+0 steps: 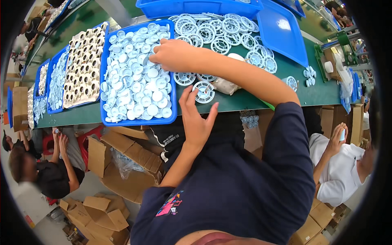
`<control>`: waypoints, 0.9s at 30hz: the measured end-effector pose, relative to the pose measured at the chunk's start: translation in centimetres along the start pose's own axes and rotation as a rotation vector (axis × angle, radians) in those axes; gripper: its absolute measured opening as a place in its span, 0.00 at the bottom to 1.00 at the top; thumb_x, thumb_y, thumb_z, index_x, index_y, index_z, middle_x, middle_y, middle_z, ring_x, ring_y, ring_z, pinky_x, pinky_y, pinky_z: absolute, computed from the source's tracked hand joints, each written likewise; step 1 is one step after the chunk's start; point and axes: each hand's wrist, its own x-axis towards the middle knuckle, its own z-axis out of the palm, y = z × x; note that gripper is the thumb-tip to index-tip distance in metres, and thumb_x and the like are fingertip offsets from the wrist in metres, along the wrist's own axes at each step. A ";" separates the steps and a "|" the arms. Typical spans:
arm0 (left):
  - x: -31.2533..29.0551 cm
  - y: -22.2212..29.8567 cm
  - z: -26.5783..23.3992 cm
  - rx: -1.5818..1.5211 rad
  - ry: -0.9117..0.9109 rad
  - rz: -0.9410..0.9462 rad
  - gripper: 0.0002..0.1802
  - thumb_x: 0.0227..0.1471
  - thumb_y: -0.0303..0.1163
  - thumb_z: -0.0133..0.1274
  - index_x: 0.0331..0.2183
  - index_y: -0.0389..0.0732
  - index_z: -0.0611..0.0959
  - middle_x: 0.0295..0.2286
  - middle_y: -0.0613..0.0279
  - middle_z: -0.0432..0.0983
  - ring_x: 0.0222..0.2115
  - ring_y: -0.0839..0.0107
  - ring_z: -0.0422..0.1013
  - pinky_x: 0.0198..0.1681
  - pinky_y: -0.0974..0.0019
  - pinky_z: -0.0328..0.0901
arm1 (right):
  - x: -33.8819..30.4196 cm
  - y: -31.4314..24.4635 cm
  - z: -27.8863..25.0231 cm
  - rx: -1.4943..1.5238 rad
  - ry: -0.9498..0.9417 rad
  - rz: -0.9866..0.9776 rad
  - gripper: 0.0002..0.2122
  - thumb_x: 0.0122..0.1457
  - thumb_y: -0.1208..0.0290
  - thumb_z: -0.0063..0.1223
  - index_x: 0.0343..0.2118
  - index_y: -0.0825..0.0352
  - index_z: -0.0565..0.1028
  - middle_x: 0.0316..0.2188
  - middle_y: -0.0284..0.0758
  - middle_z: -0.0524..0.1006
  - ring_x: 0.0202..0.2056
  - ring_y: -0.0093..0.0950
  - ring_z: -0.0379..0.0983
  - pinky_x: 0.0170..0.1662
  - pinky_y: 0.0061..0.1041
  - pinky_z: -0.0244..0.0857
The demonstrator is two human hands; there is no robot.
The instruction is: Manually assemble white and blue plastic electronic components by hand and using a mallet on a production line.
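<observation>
My right hand [170,55] reaches across to the left, over a blue tray [173,107] heaped with light blue round plastic caps [136,81]. Its fingers are curled down among the caps at the tray's right side; what they pinch, if anything, is hidden. Near the table's front edge, my left hand [195,118] is open, thumb and fingers apart. Its fingertips are at the left rim of a light blue spoked plastic wheel [204,92], which lies on the green table [241,102]. Several similar rings [221,45] are piled behind my right forearm.
Left of the tray stand white moulded trays [85,65] and more blue trays. A blue bin [196,8] and a tilted blue lid [281,30] are at the back. A plastic bag [226,86] lies under my right forearm. Open cardboard boxes [126,163] stand below; co-workers sit on both sides.
</observation>
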 end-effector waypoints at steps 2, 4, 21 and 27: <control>-0.1 -0.3 0.1 -0.028 -0.024 0.040 0.38 0.50 0.25 0.68 0.60 0.37 0.68 0.58 0.40 0.65 0.58 0.43 0.65 0.60 0.51 0.63 | 0.6 0.2 1.0 -0.008 0.047 -0.024 0.11 0.55 0.75 0.59 0.42 0.63 0.81 0.39 0.38 0.81 0.47 0.43 0.77 0.45 0.39 0.77; -0.2 -1.0 0.2 -0.031 -0.057 0.040 0.37 0.51 0.24 0.68 0.59 0.36 0.69 0.57 0.42 0.67 0.60 0.46 0.63 0.61 0.52 0.62 | 0.8 0.0 0.9 -0.032 0.050 -0.035 0.10 0.57 0.76 0.57 0.42 0.64 0.81 0.39 0.41 0.82 0.47 0.44 0.78 0.43 0.41 0.78; 0.8 -1.1 -2.7 -0.002 -0.207 0.219 0.35 0.45 0.26 0.70 0.57 0.43 0.79 0.56 0.50 0.71 0.54 0.48 0.68 0.55 0.51 0.64 | -12.0 -1.6 -6.6 0.408 0.602 0.235 0.12 0.61 0.70 0.65 0.44 0.68 0.77 0.40 0.38 0.78 0.36 0.32 0.80 0.39 0.29 0.75; 0.5 -2.0 -3.2 0.008 -0.259 0.263 0.38 0.46 0.24 0.68 0.59 0.33 0.76 0.60 0.47 0.71 0.55 0.48 0.68 0.57 0.52 0.64 | -19.4 -7.4 -6.4 0.601 0.500 0.675 0.12 0.59 0.77 0.65 0.44 0.71 0.77 0.39 0.38 0.79 0.36 0.29 0.81 0.38 0.24 0.75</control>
